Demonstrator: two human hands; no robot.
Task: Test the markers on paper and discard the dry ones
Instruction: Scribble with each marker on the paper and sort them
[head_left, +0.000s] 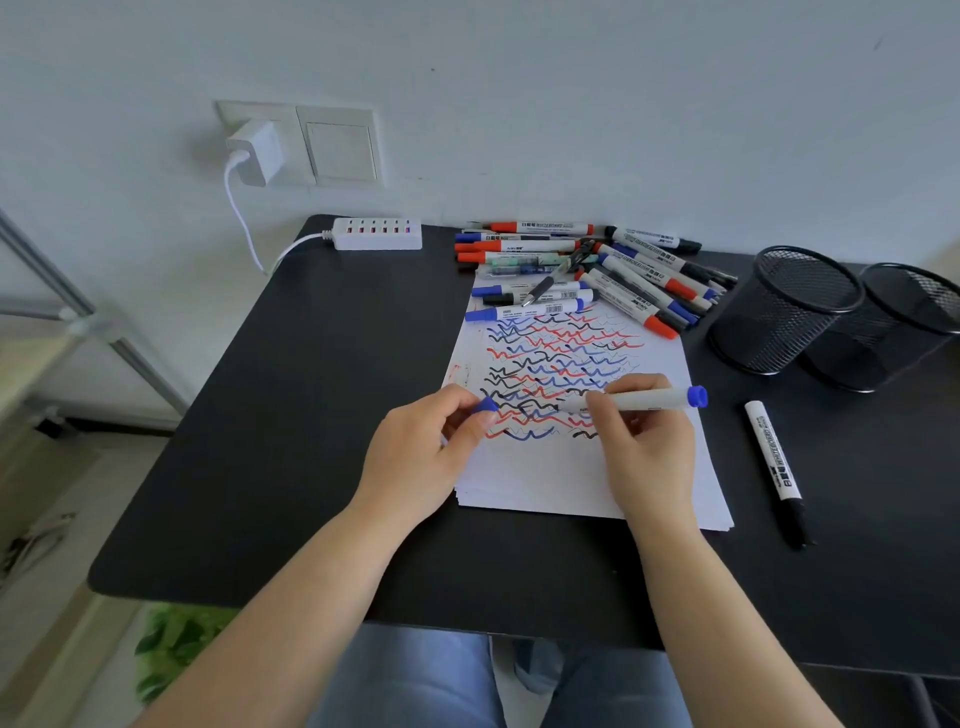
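Left hand (426, 447): pinches the blue cap (485, 404) at the left edge of the paper stack (545, 478) on the bench (291, 415). Right hand (641, 441): grips the blue whiteboard marker (639, 400) mid-barrel, tip low over the squiggles, butt pointing right; likely light, stiff and smooth, best held at the barrel. Beyond: marker pile (587, 270); right, loose black marker (774, 462), mesh pen cups (784, 306).

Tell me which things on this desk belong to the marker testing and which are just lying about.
Part of the job:
- blue marker held by the right hand
- blue cap pinched by the left hand
- paper with test squiggles
- marker pile
- black marker lying apart
- two mesh cups, possibly for sorting

Just lying about:
- power strip
- wall charger
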